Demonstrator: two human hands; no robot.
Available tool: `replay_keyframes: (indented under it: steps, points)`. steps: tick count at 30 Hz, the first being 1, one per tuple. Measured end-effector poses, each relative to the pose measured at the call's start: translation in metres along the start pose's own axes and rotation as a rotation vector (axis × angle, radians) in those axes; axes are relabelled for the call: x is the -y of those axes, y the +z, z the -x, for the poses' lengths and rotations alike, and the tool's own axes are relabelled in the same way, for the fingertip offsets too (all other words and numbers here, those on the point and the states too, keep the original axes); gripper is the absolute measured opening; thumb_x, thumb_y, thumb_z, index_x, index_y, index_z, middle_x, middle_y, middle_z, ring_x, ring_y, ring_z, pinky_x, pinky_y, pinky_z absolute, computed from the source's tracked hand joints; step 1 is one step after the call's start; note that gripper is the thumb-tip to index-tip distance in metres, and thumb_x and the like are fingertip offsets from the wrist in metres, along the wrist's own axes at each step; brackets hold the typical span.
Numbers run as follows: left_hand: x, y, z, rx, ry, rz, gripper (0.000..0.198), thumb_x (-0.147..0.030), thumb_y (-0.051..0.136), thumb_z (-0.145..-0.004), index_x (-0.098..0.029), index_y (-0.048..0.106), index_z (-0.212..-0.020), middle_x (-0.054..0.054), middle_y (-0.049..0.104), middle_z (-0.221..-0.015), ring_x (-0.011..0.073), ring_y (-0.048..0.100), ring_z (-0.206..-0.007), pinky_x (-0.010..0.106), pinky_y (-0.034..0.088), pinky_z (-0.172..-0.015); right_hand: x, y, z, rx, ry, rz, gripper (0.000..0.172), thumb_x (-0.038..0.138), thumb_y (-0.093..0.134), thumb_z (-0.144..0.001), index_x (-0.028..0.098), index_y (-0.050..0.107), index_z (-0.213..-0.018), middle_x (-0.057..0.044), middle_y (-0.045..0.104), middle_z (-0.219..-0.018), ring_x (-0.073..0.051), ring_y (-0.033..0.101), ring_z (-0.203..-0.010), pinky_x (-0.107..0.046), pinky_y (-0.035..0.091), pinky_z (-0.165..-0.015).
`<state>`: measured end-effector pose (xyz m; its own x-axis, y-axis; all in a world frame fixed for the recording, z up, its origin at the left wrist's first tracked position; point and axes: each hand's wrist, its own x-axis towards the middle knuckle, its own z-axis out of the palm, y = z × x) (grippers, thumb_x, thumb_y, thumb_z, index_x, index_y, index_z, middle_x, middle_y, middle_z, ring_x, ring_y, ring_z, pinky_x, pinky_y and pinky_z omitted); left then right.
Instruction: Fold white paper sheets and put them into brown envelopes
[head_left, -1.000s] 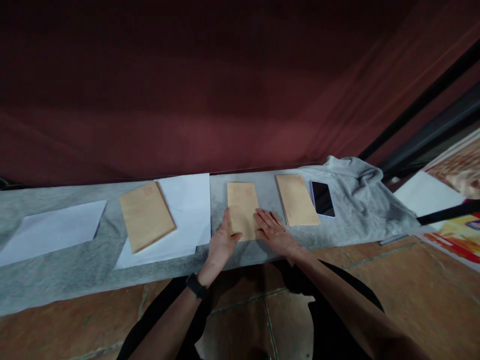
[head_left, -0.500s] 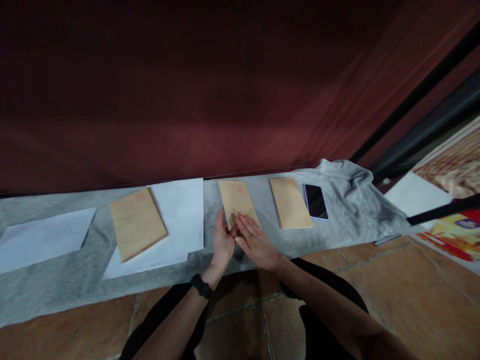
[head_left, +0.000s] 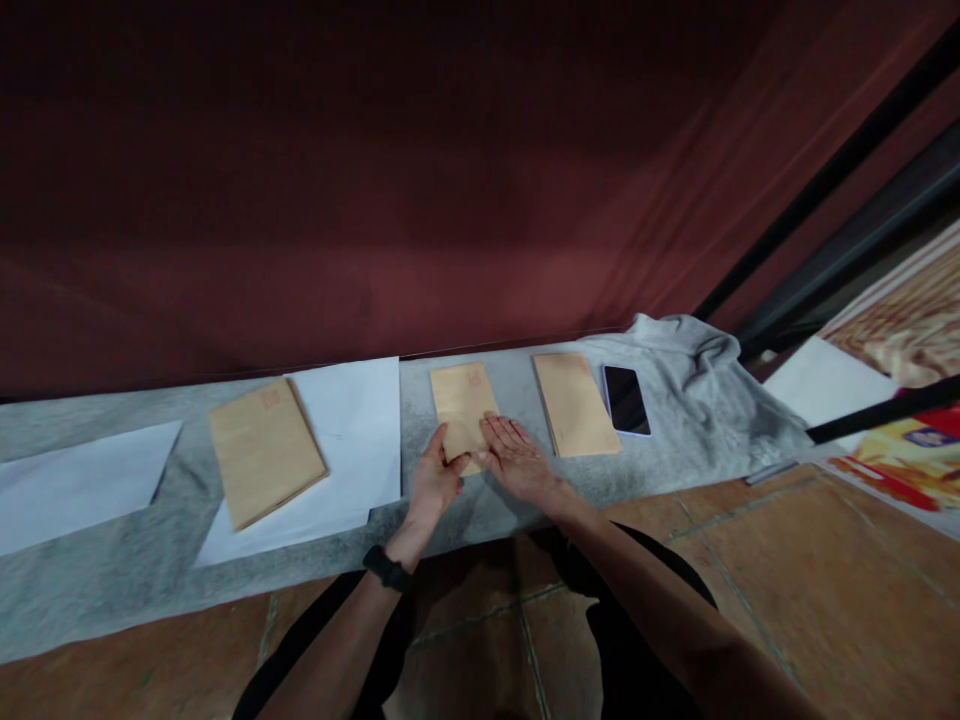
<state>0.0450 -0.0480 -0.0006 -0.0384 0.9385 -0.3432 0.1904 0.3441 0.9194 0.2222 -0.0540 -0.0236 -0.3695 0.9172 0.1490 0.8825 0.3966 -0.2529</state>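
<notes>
A brown paper envelope (head_left: 461,395) with a faint red print near its far right corner is between my hands, over the grey cloth. My left hand (head_left: 435,480) grips its near left edge, thumb on top and fingers partly underneath. My right hand (head_left: 521,462) lies flat with fingers stretched out, touching the envelope's right side. To the right rests a stack of brown envelopes (head_left: 576,405). On the left, another pile of brown envelopes (head_left: 268,450) lies partly over white paper sheets (head_left: 360,430).
A phone (head_left: 627,400) lies right of the right-hand stack. More white paper (head_left: 90,475) is at the far left. The grey cloth (head_left: 525,510) covers a narrow ledge, bunched at its right end. Behind it rises a dark red surface (head_left: 337,300); black bars (head_left: 840,205) cross at the right.
My right hand has shifted from across the envelope's near end to its right side. The left thumb now lies on top of the envelope. The view has shifted slightly.
</notes>
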Motion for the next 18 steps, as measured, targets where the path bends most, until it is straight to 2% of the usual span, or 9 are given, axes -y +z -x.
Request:
replay_keyframes:
  steps: [2,5,7,10,12,15,16,18]
  points:
    - [0.0,-0.007,-0.002,0.009,0.026,-0.097,0.076,-0.025,0.068,-0.091,-0.021,0.033,-0.158,0.001,0.072,-0.089,0.0064,0.047,-0.042,0.021,0.044,-0.041,-0.004,-0.001,-0.007,0.027,0.028,-0.003,0.061,0.044,0.024,-0.11,0.013,0.032,-0.161,-0.01,0.03,-0.167,-0.022,0.027,-0.157,-0.045,0.024,-0.13]
    - [-0.002,-0.016,0.003,-0.035,0.171,-0.446,0.062,-0.024,0.066,-0.092,-0.021,0.046,-0.15,0.003,0.073,-0.086,0.0152,0.062,-0.057,0.027,0.053,-0.054,-0.01,-0.002,-0.018,0.057,0.039,-0.015,0.06,0.044,0.02,-0.11,0.016,0.033,-0.162,-0.009,0.031,-0.167,-0.022,0.028,-0.156,-0.046,0.023,-0.129]
    - [-0.006,-0.019,0.011,-0.134,0.294,-0.747,0.051,-0.028,0.066,-0.092,-0.022,0.057,-0.141,0.008,0.073,-0.095,0.023,0.069,-0.077,0.034,0.058,-0.069,-0.012,-0.001,-0.026,0.06,0.046,-0.015,0.06,0.045,0.019,-0.11,0.018,0.032,-0.162,-0.008,0.031,-0.167,-0.022,0.029,-0.156,-0.047,0.023,-0.129]
    - [-0.011,-0.016,0.025,-0.234,0.472,-1.048,0.043,-0.025,0.06,-0.095,-0.019,0.06,-0.137,0.015,0.069,-0.113,0.032,0.067,-0.105,0.046,0.057,-0.091,-0.016,0.002,-0.04,0.056,0.062,-0.01,0.062,0.048,0.018,-0.11,0.018,0.032,-0.162,-0.008,0.031,-0.167,-0.023,0.029,-0.156,-0.048,0.022,-0.129]
    - [-0.011,-0.01,0.03,-0.162,0.62,-1.07,0.044,-0.013,0.052,-0.094,-0.018,0.06,-0.137,0.015,0.065,-0.125,0.0313,0.062,-0.119,0.048,0.053,-0.103,-0.018,0.004,-0.05,0.052,0.069,-0.014,0.062,0.048,0.019,-0.11,0.018,0.031,-0.162,-0.008,0.031,-0.168,-0.023,0.029,-0.156,-0.049,0.021,-0.129]
    - [0.001,0.001,0.03,0.102,0.822,-0.988,0.053,-0.001,0.042,-0.091,-0.021,0.059,-0.137,0.011,0.058,-0.145,0.0234,0.054,-0.135,0.042,0.047,-0.115,-0.02,0.006,-0.066,0.058,0.097,-0.018,0.062,0.048,0.02,-0.109,0.019,0.032,-0.162,-0.008,0.032,-0.167,-0.025,0.03,-0.155,-0.051,0.021,-0.129]
    - [0.006,0.004,0.029,0.176,0.858,-0.986,0.055,0.0,0.041,-0.091,-0.021,0.058,-0.139,0.01,0.056,-0.149,0.022,0.052,-0.139,0.041,0.045,-0.117,-0.02,0.007,-0.071,0.058,0.112,-0.016,0.062,0.048,0.02,-0.109,0.019,0.033,-0.162,-0.008,0.032,-0.167,-0.025,0.031,-0.155,-0.051,0.021,-0.129]
    - [0.017,0.007,0.028,0.235,0.888,-1.014,0.055,-0.002,0.04,-0.093,-0.017,0.055,-0.143,0.013,0.056,-0.151,0.0225,0.05,-0.143,0.043,0.043,-0.119,-0.02,0.007,-0.079,0.048,0.137,-0.009,0.062,0.047,0.021,-0.109,0.017,0.034,-0.161,-0.009,0.032,-0.167,-0.026,0.032,-0.155,-0.051,0.022,-0.128]
